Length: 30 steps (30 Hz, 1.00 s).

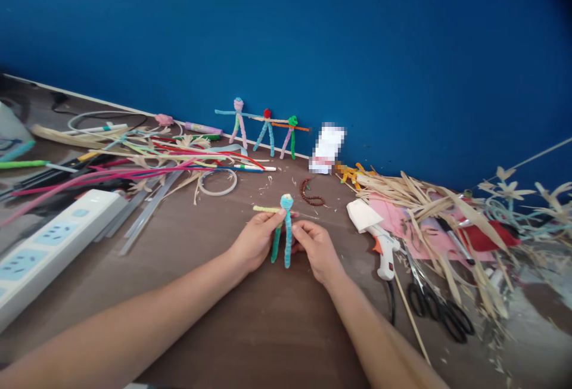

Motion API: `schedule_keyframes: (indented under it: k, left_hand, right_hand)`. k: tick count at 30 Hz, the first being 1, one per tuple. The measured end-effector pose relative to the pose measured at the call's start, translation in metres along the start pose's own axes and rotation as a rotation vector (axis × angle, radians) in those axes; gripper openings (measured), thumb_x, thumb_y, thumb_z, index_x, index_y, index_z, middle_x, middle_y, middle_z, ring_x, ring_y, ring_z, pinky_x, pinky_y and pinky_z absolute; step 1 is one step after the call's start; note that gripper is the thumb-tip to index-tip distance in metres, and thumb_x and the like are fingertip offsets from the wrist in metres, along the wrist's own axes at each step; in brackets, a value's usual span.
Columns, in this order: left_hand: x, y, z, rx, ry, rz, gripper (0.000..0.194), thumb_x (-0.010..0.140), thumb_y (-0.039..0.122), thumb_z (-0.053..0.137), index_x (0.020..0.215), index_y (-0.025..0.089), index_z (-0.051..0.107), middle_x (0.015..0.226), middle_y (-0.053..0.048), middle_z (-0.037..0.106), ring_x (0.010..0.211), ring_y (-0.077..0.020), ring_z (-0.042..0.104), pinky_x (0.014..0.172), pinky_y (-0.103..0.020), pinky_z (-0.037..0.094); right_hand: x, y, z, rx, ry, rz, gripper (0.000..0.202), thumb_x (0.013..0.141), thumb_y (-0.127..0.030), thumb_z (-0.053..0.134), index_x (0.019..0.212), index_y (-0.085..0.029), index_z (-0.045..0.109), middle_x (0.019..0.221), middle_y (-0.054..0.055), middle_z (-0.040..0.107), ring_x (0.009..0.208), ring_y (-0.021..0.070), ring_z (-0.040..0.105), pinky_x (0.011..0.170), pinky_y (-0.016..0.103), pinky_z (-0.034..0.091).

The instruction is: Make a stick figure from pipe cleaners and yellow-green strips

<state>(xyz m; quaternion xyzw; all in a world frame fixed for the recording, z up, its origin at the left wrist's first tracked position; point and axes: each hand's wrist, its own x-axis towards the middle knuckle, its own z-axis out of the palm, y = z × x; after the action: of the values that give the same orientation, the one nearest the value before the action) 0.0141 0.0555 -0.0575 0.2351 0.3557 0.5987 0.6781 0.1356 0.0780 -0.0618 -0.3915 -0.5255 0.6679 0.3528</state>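
Note:
Above the brown table, a pipe-cleaner figure (287, 246) is held upright between my hands. It has a light blue head with a pale top, a yellow arm to the left, and one green and one blue leg. My left hand (254, 240) pinches it at the upper body, below the head. My right hand (317, 248) has its thumb and fingers closed at the blue leg; its fingertips are partly hidden behind it. Against the blue wall stand a pink-and-blue figure (239, 118), a red-headed figure (267, 128) and a green-headed figure (292, 133).
Left lie a white power strip (62, 240), clear glue sticks (149, 213) and a heap of pipe cleaners (147, 168). A bead bracelet (308, 193) lies ahead. Right are a white glue gun (383, 246) with a cord, black-handled scissors (431, 302) and dry husk strips (420, 198).

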Motion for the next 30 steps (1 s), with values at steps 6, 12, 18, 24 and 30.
schedule_keyframes:
  k: [6, 12, 18, 24, 30]
  left_hand:
    - [-0.001, -0.001, 0.0, -0.056, -0.097, -0.1, 0.029, 0.075, 0.033, 0.052, 0.095, 0.013, 0.058, 0.077, -0.007, 0.064, 0.044, -0.009, 0.049, 0.04, -0.023, 0.04]
    - [-0.002, -0.006, 0.001, -0.031, -0.155, -0.124, 0.034, 0.075, 0.037, 0.05, 0.097, 0.012, 0.057, 0.076, -0.009, 0.064, 0.036, -0.0089, 0.046, 0.033, -0.023, 0.036]
    - [-0.003, -0.002, 0.006, -0.081, -0.005, 0.004, 0.024, 0.077, 0.031, 0.049, 0.092, 0.013, 0.055, 0.077, -0.007, 0.065, 0.042, -0.0076, 0.049, 0.04, -0.02, 0.039]
    - [-0.004, 0.002, 0.006, -0.082, 0.056, 0.118, 0.029, 0.077, 0.038, 0.047, 0.097, 0.018, 0.05, 0.063, 0.0, 0.058, 0.049, -0.011, 0.052, 0.043, -0.02, 0.039]
    - [-0.013, 0.0, 0.011, 0.066, 0.01, 0.302, 0.03, 0.078, 0.043, 0.043, 0.093, 0.018, 0.051, 0.054, 0.004, 0.048, 0.048, -0.0086, 0.045, 0.048, -0.021, 0.035]
  right_hand:
    - [-0.001, 0.001, 0.0, -0.072, -0.059, 0.055, 0.028, 0.071, -0.042, 0.053, 0.07, -0.014, 0.055, 0.053, -0.002, 0.056, 0.044, 0.0074, 0.052, 0.046, 0.02, 0.044]
    - [0.0, 0.003, 0.006, -0.207, -0.058, 0.028, 0.027, 0.069, -0.04, 0.055, 0.06, -0.015, 0.05, 0.045, -0.003, 0.052, 0.036, 0.0086, 0.049, 0.037, 0.02, 0.042]
    - [-0.002, 0.006, 0.008, -0.391, -0.006, -0.125, 0.024, 0.074, -0.037, 0.05, 0.065, -0.015, 0.052, 0.053, -0.002, 0.052, 0.046, 0.0092, 0.05, 0.045, 0.021, 0.043]
    - [-0.007, 0.007, 0.011, -0.654, -0.088, -0.206, 0.021, 0.08, -0.033, 0.042, 0.087, -0.016, 0.053, 0.067, 0.002, 0.059, 0.057, 0.0125, 0.054, 0.054, 0.022, 0.041]
    - [-0.011, 0.005, 0.015, -0.997, -0.104, -0.245, 0.023, 0.081, -0.031, 0.039, 0.085, -0.015, 0.054, 0.072, 0.007, 0.061, 0.062, 0.0165, 0.056, 0.054, 0.024, 0.034]
